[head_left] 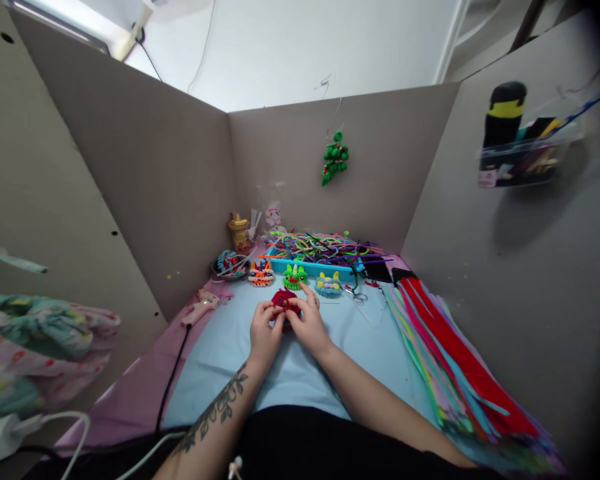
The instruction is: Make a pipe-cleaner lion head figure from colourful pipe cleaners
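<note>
Both hands meet over the middle of the blue cloth, around a small dark red fuzzy figure that looks made of pipe cleaners. My left hand pinches it from the left with thumb and fingers. From the right, my right hand grips it too, its index finger pointing up and away. The fingers hide much of the figure's lower part. Just beyond stand three finished-looking pipe cleaner animal heads: an orange one, a green one and a blue and yellow one.
A blue tray heaped with pipe cleaners stands at the back. Scissors lie right of the heads. Bundled pipe cleaners cover the right side. A bowl and a pink glue gun with a black cord are left.
</note>
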A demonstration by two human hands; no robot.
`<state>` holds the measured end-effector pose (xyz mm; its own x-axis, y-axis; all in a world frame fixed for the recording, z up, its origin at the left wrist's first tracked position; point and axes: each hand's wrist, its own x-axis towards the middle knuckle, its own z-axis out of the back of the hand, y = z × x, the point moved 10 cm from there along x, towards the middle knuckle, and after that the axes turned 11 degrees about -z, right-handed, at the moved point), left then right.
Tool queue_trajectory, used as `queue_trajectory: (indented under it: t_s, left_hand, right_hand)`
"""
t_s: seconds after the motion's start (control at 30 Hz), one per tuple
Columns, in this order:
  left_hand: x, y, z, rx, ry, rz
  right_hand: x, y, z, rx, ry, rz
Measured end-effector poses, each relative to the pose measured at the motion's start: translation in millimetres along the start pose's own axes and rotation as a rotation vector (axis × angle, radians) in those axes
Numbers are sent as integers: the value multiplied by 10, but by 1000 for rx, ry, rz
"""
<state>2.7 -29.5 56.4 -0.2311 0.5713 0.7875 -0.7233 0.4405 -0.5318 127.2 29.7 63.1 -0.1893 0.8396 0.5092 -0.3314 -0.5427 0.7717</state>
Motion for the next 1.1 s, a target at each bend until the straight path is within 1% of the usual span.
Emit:
queue_trajectory:
  t_s: [0.07,0.13,0.23,0.37,0.47,0.6,0.73,0.87,1.1]
  left_hand:
    - [0,4,-17,-17,12,-21]
    - [0,-7,-28,-6,29,-51]
    - [6,-61,-22,89,54,-112]
    - [18,-180,-64,248,152,-203]
    - [26,-233,-80,312,196,-234]
    - [23,-211,-115,307,232,-227]
    - [21,-125,-111,311,212,-186]
    - [36,-56,-76,267,168,-146]
    - [65,-73,-36,220,153,-129]
  right_hand:
    - [4,29,28,5,-11,27]
    - [-13,110,88,-13,-44,100]
    - [-51,199,152,-48,-76,172]
    - [-78,224,150,-122,-80,187]
    - [-74,202,94,-97,-29,189]
    - [-45,127,16,10,45,179]
    - [-24,71,-4,52,58,181]
    - [-51,120,-17,78,91,254]
    - [-118,184,-43,2,88,364]
